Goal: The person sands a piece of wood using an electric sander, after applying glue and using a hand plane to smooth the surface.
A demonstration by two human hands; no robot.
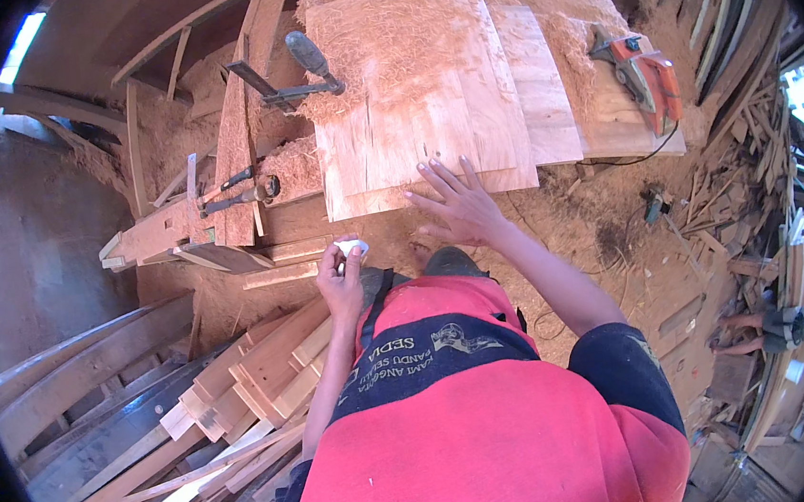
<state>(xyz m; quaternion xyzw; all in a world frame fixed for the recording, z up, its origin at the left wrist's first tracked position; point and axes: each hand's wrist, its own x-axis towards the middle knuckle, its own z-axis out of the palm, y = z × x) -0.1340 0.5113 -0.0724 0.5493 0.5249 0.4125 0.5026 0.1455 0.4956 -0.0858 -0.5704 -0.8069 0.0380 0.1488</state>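
Note:
My right hand [463, 209] has its fingers spread, with the fingertips on the near edge of a wooden board [497, 137] strewn with shavings. In front of my waist, left of the board's near edge, my left hand [338, 278] is closed on a small white rounded object [352, 248]; its exact kind does not show. A bar clamp [311, 63] with a thick handle grips the board's left side. Farther right, an orange and grey power planer [648, 84] lies on another board [619, 132], its cord trailing toward me.
On the left bench timber lie a hammer [242, 198] and other hand tools. Stacked planks [242, 384] fill the lower left. Shavings and a cable [604, 262] cover the floor to the right. Another person [791, 320] is at the far right, beside scrap wood [729, 165].

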